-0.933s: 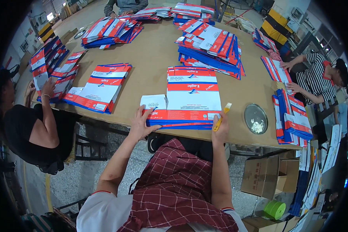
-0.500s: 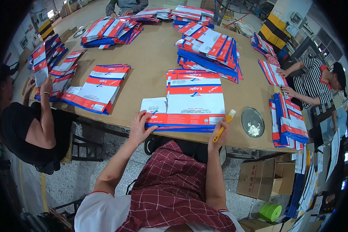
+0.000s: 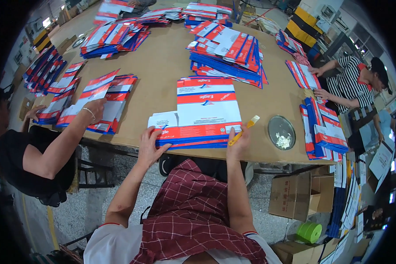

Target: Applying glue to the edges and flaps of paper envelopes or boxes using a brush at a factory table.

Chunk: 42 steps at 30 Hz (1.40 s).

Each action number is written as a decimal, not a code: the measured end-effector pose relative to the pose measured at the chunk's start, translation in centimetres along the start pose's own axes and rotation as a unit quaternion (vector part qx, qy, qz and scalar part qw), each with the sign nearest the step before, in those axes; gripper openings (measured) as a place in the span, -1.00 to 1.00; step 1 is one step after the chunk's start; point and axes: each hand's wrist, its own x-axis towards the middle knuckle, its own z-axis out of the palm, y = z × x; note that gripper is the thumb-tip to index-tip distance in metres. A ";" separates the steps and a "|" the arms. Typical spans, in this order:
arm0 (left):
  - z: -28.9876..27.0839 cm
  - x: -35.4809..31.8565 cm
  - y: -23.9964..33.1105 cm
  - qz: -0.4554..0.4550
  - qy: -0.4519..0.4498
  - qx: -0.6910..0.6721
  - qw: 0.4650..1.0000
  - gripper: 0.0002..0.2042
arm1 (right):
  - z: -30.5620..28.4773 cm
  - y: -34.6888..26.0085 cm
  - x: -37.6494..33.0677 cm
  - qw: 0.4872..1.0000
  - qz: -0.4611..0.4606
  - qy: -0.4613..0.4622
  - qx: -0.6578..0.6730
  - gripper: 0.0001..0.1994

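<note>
A stack of flat red, white and blue printed carton blanks lies at the table's near edge in front of me. My left hand grips its near left corner, fingers on top and thumb along the front edge. At the near right corner is my right hand, its fingers wrapped round a yellow-handled brush and touching the stack's side. The brush's pale bristles point up and to the right. To the right of it sits a round metal dish with a lump of white paste.
Tall piles of similar blanks stand farther back on the brown table. At left, a co-worker's hand holds a blank over a pile. A striped-shirted person handles blanks at right. Cardboard boxes and a green spool lie on the floor.
The view has shifted slightly. Blue edges of my stack now fan out more at the front. The left co-worker's hand has moved rightward with a blank; a blank is raised at the far side.
</note>
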 end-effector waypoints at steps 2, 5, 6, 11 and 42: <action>-0.1 0.1 0.0 -0.002 -0.013 -0.005 1.000 -0.47 | -0.2 0.0 0.2 0.997 -0.032 0.002 -0.064 -0.58; -0.2 0.6 0.1 -0.004 -0.035 -0.015 0.999 -0.47 | -0.9 -0.4 0.4 0.993 -0.006 -0.023 -0.119 -0.54; -0.1 0.5 0.1 -0.017 -0.034 -0.021 0.999 -0.47 | -1.1 -0.5 0.3 0.992 0.001 -0.035 -0.120 -0.49; 0.4 0.3 0.0 -0.031 -0.028 -0.041 0.998 -0.48 | -1.3 -0.2 0.9 0.997 0.065 -0.032 -0.040 -0.47; 0.7 4.0 -1.2 0.092 -0.176 -0.078 0.977 -0.43 | -3.3 0.0 0.8 0.986 -0.144 -0.055 -0.069 -0.64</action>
